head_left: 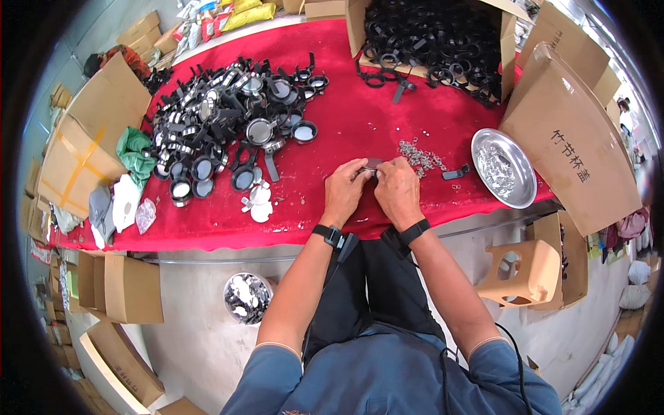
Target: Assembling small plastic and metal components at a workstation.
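A long counter (346,131) covered with a red cloth is seen from above, set on a pale grey floor (200,325). Brown cardboard boxes (83,145) are stacked around the counter on the left and right. A big pile of black round holders with shiny mirror discs (221,117) is spread over the left part of the cloth. An open cardboard box full of black plastic rings (436,41) is placed at the back. A round silver metal tray (526,181) with small shiny bits is laid at the right edge. A little heap of small silver metal parts (418,155) is scattered just beside the hands. Both hands are brought together at the middle of the counter. The left hand (344,190) and the right hand (398,187) are curled tight, and a small dark round piece (373,164) is pinched between their fingertips, just above the cloth.
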`<action>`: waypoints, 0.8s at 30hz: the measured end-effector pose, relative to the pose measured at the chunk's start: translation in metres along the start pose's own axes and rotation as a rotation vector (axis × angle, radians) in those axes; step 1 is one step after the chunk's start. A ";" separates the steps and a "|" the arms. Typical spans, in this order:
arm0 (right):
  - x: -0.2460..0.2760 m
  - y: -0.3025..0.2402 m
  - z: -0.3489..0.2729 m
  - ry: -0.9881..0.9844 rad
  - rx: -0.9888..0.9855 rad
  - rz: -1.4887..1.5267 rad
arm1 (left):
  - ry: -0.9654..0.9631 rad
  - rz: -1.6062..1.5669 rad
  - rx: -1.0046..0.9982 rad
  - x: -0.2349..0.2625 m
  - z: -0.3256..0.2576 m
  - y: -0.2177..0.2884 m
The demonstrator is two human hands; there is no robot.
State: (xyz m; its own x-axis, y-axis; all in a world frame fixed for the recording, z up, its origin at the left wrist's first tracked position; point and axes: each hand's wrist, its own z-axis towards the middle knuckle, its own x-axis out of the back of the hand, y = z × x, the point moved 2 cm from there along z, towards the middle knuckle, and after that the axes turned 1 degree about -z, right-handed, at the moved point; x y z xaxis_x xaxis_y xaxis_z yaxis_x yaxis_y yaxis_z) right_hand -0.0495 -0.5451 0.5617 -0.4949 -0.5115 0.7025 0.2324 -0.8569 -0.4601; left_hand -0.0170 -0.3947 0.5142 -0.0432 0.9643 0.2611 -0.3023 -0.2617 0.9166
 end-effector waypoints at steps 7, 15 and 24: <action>-0.005 0.016 0.018 -0.179 -0.155 0.159 | 0.002 0.018 -0.046 -0.001 -0.001 -0.013; -0.026 0.047 0.039 -0.472 -0.707 0.632 | -0.021 -0.036 -0.055 0.008 -0.002 -0.013; -0.074 0.039 0.030 -0.244 -0.595 0.463 | -0.130 0.244 -0.158 0.038 0.002 -0.004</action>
State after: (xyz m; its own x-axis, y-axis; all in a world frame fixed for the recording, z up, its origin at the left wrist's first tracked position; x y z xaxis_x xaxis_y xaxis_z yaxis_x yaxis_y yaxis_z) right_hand 0.0212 -0.5431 0.5078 -0.2436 -0.8664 0.4359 -0.1512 -0.4101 -0.8994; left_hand -0.0151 -0.3570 0.5211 -0.0135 0.8579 0.5136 -0.4429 -0.4657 0.7661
